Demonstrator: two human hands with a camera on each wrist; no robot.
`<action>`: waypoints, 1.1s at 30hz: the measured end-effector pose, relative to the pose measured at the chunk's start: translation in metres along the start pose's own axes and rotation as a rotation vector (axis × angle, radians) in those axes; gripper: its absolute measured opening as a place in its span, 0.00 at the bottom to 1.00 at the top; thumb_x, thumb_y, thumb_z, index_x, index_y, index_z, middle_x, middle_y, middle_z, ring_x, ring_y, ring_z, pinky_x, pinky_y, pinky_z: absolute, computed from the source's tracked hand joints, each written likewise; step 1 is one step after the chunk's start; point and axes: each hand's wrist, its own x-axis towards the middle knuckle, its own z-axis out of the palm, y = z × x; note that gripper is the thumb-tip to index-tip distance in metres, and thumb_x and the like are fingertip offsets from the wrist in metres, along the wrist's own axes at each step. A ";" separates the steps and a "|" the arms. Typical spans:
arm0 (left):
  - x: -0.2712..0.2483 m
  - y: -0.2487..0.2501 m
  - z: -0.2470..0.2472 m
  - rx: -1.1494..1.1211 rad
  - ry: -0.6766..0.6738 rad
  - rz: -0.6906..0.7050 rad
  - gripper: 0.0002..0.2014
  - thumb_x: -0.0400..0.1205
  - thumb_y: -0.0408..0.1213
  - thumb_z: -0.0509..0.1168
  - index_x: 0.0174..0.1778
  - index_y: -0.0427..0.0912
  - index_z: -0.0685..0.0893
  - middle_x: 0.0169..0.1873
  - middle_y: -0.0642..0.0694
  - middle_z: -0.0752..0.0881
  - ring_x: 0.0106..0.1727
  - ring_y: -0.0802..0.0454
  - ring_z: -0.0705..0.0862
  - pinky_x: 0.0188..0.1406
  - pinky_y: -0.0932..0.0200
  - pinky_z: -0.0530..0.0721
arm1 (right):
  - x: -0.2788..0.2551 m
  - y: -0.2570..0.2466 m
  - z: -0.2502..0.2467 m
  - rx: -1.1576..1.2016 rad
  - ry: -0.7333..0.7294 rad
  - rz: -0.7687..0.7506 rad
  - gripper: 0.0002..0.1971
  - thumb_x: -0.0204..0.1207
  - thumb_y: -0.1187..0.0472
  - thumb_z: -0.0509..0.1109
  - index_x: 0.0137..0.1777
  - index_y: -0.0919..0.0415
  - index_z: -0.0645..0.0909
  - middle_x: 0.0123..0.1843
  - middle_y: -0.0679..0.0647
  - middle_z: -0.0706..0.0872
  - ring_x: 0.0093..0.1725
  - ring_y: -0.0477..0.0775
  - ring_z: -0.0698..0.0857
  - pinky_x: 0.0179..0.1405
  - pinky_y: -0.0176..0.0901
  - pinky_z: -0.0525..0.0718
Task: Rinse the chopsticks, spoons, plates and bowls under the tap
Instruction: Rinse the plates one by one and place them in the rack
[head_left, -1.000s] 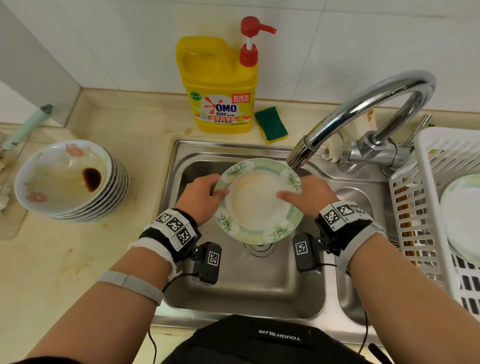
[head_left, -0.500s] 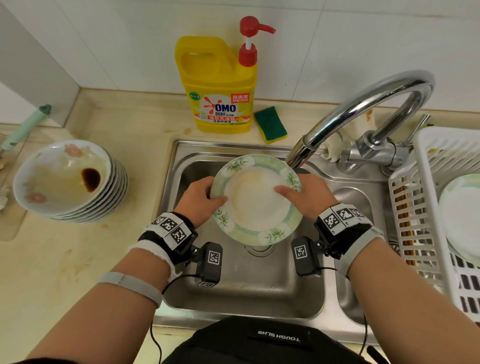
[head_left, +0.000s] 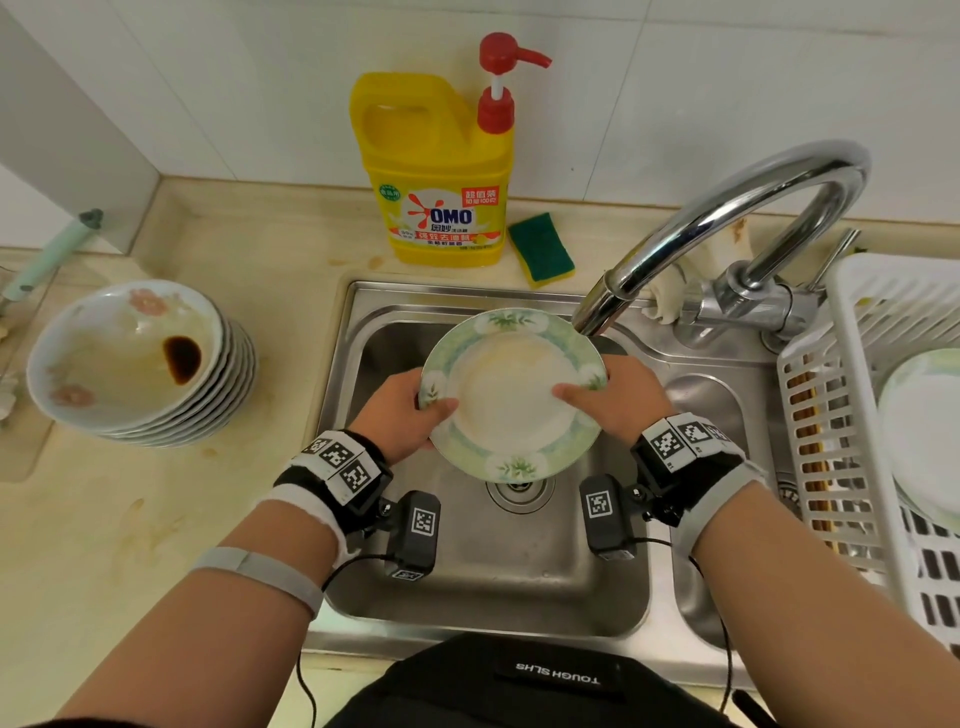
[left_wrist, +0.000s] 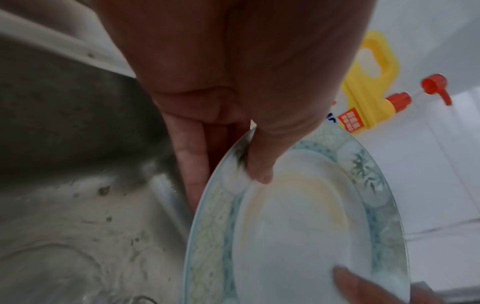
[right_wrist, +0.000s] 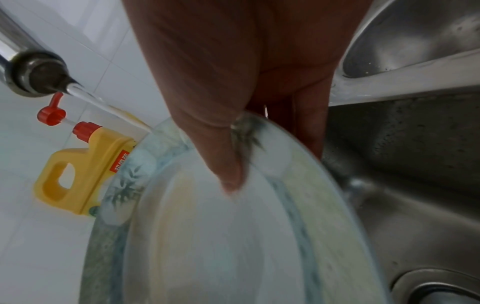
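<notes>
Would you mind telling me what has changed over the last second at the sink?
The plate, held by both the left hand and the right hand, has moved slightly back toward the tap, whose stream meets its far rim. Both grips are unchanged. The stacked bowls and detergent bottle stayed put.

a beige counter (head_left: 171, 525), stained in spots, carries a steel sink (head_left: 467, 587) set into it. on the left stands a stack of bowls (head_left: 156, 395), the top one holding a dark puddle. at the back wall stands a yellow soap jug (head_left: 441, 171) with a red pump, and a green sponge (head_left: 541, 248) lies just right of it. a white rack (head_left: 872, 415) sits at the right, over the sink's edge. the tap (head_left: 727, 234) rises behind the sink.
</notes>
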 end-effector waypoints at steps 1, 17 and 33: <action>0.002 0.001 -0.002 0.074 0.009 0.028 0.07 0.86 0.37 0.70 0.59 0.49 0.84 0.53 0.46 0.91 0.53 0.47 0.91 0.47 0.39 0.93 | 0.001 -0.001 0.000 0.001 0.016 0.003 0.11 0.76 0.45 0.79 0.40 0.51 0.86 0.40 0.51 0.91 0.44 0.53 0.90 0.46 0.49 0.89; 0.008 0.009 -0.005 0.299 0.048 0.051 0.05 0.85 0.40 0.70 0.56 0.51 0.86 0.49 0.51 0.90 0.54 0.49 0.89 0.56 0.51 0.88 | 0.002 -0.013 0.000 -0.211 -0.072 0.015 0.15 0.78 0.41 0.75 0.47 0.53 0.85 0.41 0.49 0.87 0.46 0.54 0.87 0.48 0.47 0.86; 0.010 0.015 -0.001 0.346 0.056 0.062 0.04 0.85 0.41 0.69 0.54 0.50 0.88 0.47 0.51 0.90 0.52 0.51 0.88 0.55 0.55 0.84 | 0.004 -0.017 -0.002 -0.193 -0.021 0.095 0.24 0.74 0.27 0.69 0.35 0.47 0.81 0.39 0.51 0.88 0.44 0.54 0.87 0.47 0.50 0.87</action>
